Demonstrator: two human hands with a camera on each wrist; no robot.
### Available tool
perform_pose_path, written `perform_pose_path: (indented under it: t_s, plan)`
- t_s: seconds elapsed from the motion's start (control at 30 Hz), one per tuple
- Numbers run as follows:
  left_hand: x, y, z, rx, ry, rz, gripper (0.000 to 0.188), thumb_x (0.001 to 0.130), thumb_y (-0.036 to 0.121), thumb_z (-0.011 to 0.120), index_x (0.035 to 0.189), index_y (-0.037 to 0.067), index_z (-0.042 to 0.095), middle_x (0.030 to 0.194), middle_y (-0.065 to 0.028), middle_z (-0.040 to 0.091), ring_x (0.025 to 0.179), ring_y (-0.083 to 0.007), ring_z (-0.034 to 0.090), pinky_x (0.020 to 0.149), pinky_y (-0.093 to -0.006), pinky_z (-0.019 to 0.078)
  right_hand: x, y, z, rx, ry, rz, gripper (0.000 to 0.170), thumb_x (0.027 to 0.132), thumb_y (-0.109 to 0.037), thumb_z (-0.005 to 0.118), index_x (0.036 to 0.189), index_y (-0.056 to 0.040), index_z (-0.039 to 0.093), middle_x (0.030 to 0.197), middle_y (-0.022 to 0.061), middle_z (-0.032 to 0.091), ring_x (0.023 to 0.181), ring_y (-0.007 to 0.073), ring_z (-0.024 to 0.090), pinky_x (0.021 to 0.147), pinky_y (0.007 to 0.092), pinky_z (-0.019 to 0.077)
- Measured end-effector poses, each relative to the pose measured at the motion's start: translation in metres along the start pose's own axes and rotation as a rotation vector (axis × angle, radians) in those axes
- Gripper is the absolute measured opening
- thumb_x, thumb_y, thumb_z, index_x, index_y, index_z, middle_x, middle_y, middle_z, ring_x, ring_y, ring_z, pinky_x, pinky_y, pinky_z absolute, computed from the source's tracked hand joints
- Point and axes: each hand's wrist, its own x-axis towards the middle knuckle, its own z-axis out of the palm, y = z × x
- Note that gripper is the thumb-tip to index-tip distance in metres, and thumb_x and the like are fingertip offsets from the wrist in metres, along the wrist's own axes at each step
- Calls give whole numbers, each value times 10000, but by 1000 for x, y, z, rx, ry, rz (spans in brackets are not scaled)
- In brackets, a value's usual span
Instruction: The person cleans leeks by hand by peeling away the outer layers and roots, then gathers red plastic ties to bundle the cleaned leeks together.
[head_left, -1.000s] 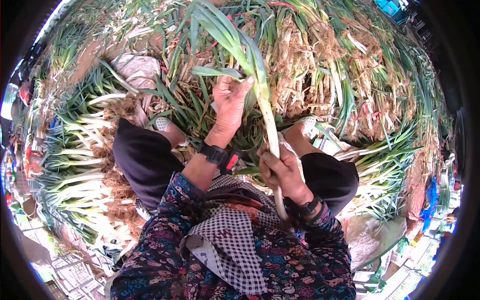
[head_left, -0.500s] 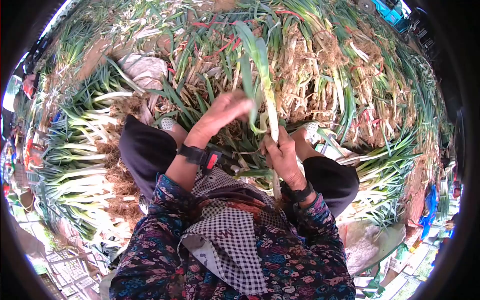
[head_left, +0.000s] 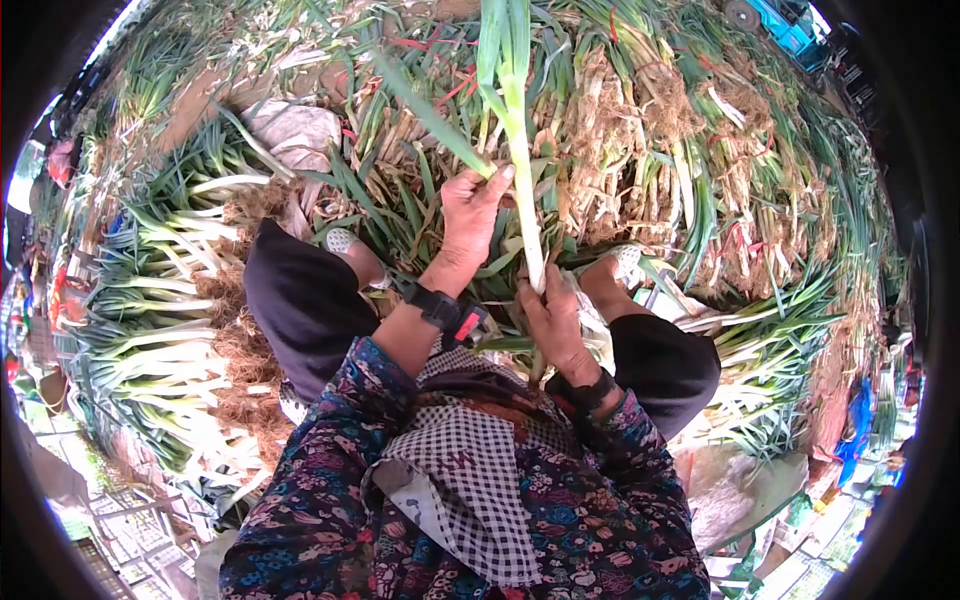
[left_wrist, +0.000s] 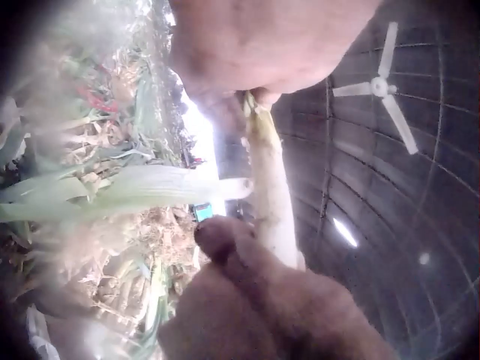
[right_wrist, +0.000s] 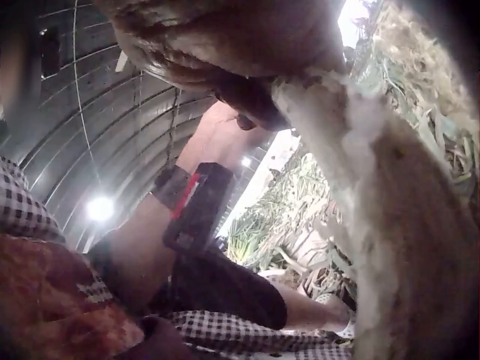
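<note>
A green onion (head_left: 519,160) stands upright before the person, its leaves running past the top edge of the head view. The right hand (head_left: 553,315) grips it low on the white stalk. Just left of the stalk, the left hand (head_left: 470,215) pinches the base of a long green leaf (head_left: 432,118) between thumb and fingers; this leaf slants to the upper left, apart from the other leaves. In the left wrist view the pale stalk (left_wrist: 274,195) is seen close up between fingers. A blurred length of the stalk (right_wrist: 367,217) fills the right side of the right wrist view.
Rows of green onions (head_left: 160,340) with brown roots lie at the left, and more (head_left: 770,350) at the right. Bundles (head_left: 620,150) with red ties lie ahead. Loose leaves (head_left: 400,215) cover the ground between the feet. A pale sack (head_left: 290,130) lies at the upper left.
The left hand drew a leaf down and away to the left, then came back up beside the stalk with a leaf pinched. The right hand moved up, then slightly down, keeping its grip on the green onion.
</note>
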Motion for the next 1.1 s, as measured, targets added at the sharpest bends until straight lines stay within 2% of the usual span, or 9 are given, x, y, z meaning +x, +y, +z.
perform_pose_path:
  t_s: [0.2, 0.27, 0.33, 0.37, 0.53, 0.73, 0.8, 0.93, 1.1]
  plan:
    - [-32, -6, -27, 42, -273, -194, 99, 852, 79, 648, 907, -2, 664, 783, -80, 675, 581, -123, 622, 536, -236, 502, 17, 12, -19, 79, 65, -3, 104, 889, -18, 517, 978, 18, 477, 661, 100, 547, 559, 146, 535, 531, 293, 442]
    - [-41, 3, -37, 569, -681, -749, 289, 813, 219, 708, 925, -36, 634, 715, -81, 639, 572, -146, 597, 535, -276, 488, 21, 12, -24, -13, 72, -94, 126, 882, -18, 521, 995, 19, 479, 655, 114, 539, 545, 162, 533, 524, 299, 440]
    - [-19, -25, -61, 1214, -355, -98, 439, 793, 281, 723, 1061, -44, 602, 846, -144, 659, 704, -159, 622, 641, -317, 507, 17, 8, -18, 12, 69, -40, 127, 859, 0, 543, 961, 19, 469, 633, 130, 517, 529, 171, 518, 509, 310, 433]
    - [-6, -11, -50, 855, -191, -46, 369, 799, 237, 723, 1021, -28, 595, 861, -126, 650, 740, -147, 618, 659, -307, 508, 13, 7, -15, -48, 61, -20, 138, 847, 5, 561, 941, 16, 460, 620, 145, 511, 516, 215, 523, 500, 321, 427]
    - [21, 8, 2, 109, 83, 98, 235, 773, -20, 722, 959, 27, 586, 816, -30, 632, 742, -105, 600, 685, -224, 501, -3, 24, 7, -345, 77, -72, 223, 804, 22, 609, 940, 7, 433, 618, 227, 529, 619, 445, 563, 514, 461, 441]
    - [-5, -5, -3, 128, 44, -11, 104, 792, 32, 715, 841, 15, 624, 794, -22, 638, 734, -92, 600, 667, -210, 483, -15, 31, -1, -445, 62, -72, 266, 770, 19, 624, 952, -1, 431, 727, 249, 571, 655, 439, 585, 539, 489, 466]
    - [-28, 2, 1, 613, -255, 140, 91, 793, 65, 708, 823, 14, 639, 766, -19, 639, 726, -86, 602, 661, -219, 482, -12, 37, -2, -436, 132, -22, 257, 780, 21, 607, 967, -4, 432, 700, 242, 567, 653, 440, 585, 533, 486, 466]
    - [-44, 16, -18, 536, -1138, -540, 224, 794, 215, 706, 882, 9, 690, 804, -56, 684, 741, -115, 622, 703, -278, 492, -9, 40, -15, -376, 129, -42, 275, 799, 14, 597, 1015, -8, 429, 643, 238, 556, 624, 441, 584, 509, 469, 460]
    - [10, 6, -26, -218, -229, -528, 613, 932, 542, 403, 1267, 29, 431, 1207, -187, 547, 1008, -300, 588, 903, -417, 494, -25, 26, -10, -313, 19, -33, 262, 815, 3, 615, 1001, 8, 431, 664, 229, 555, 617, 415, 593, 520, 433, 457]
